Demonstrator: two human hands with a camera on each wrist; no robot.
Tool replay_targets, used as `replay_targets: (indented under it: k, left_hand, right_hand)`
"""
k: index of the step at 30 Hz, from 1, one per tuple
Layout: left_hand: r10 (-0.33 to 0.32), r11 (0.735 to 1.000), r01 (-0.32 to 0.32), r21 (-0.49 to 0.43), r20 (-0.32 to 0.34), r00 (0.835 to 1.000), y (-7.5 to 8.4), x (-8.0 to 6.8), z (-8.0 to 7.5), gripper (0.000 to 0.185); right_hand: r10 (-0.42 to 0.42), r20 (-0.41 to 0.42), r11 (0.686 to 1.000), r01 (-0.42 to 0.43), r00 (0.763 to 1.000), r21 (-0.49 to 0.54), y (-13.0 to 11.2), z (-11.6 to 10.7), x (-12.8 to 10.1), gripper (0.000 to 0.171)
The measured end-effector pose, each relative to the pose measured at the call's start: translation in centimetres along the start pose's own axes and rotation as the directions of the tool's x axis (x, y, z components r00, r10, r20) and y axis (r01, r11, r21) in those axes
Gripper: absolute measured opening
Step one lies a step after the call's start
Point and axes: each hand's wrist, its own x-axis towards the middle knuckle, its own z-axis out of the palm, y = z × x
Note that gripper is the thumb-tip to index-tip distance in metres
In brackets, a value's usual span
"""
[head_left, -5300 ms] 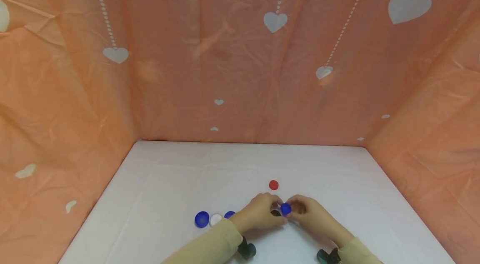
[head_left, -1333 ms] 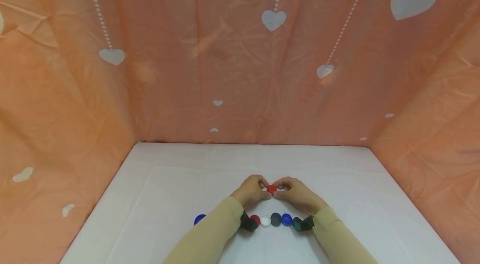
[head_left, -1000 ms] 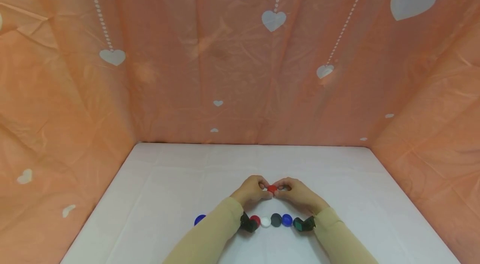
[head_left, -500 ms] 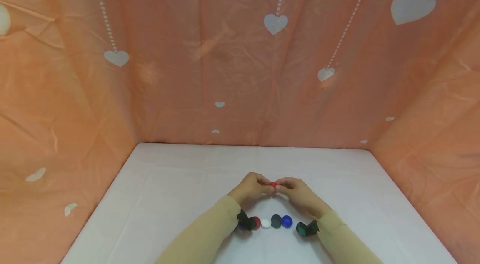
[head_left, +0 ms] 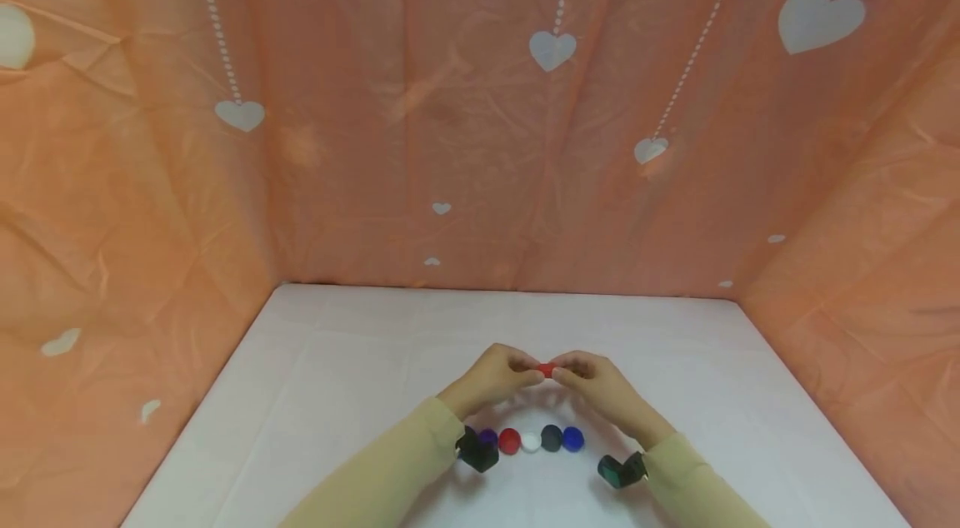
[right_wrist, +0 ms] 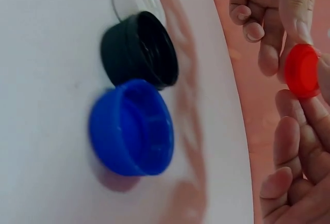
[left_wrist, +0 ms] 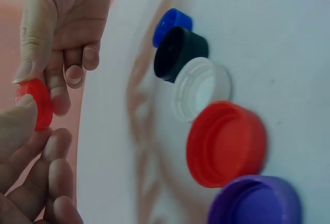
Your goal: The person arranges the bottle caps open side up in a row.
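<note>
Both hands pinch one small red bottle cap (head_left: pixel 546 371) between thumbs and fingertips, above the table. My left hand (head_left: pixel 491 376) holds its left side and my right hand (head_left: pixel 600 385) its right side. The cap shows nearly edge-on in the head view; its round face shows in the right wrist view. Nearer the body lies a touching row of caps: purple (left_wrist: pixel 258 203), larger red (left_wrist: pixel 227 144), white (left_wrist: pixel 203 89), black (left_wrist: pixel 180 53) and blue (right_wrist: pixel 133 128). In the wrist views their hollow sides show. The left wrist camera partly hides the row's left end in the head view.
A white-covered table (head_left: pixel 360 361) carries the caps. An orange curtain (head_left: pixel 480 178) with pale hearts rises behind and at both sides. Black wrist cameras (head_left: pixel 622 470) hang below the sleeves, close to the row.
Earlier both hands handled the blue cap, which now lies at the row's right end. They then took the small red cap from behind; lately they have tilted it edge-on and the left forearm shifted left.
</note>
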Motion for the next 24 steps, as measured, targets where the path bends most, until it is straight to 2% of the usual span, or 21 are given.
replay_targets:
  k: [4,10,18,24]
  left_hand:
    - [0.042,0.999,-0.042,-0.006,-0.006,0.999,-0.1,-0.4,0.1,0.020]
    - [0.055,0.998,-0.055,-0.025,-0.009,0.998,0.1,-1.0,0.3,0.023]
    - [0.043,0.999,-0.044,-0.029,-0.021,0.999,-0.1,-1.0,0.5,0.019]
    - [0.017,0.999,-0.018,-0.030,-0.036,0.999,-0.4,-0.8,0.8,0.017]
  right_hand:
    - [-0.017,-0.011,1.000,0.017,1.000,0.005,0.1,0.3,-0.3,0.034]
    - [-0.047,-0.044,0.999,0.046,0.998,-0.018,0.3,0.6,-0.4,0.029]
    - [-0.053,-0.135,0.996,0.042,0.989,-0.083,0.3,0.9,-0.4,0.029]
    - [-0.036,-0.187,0.997,0.021,0.982,-0.081,0.0,1.2,-0.4,0.022]
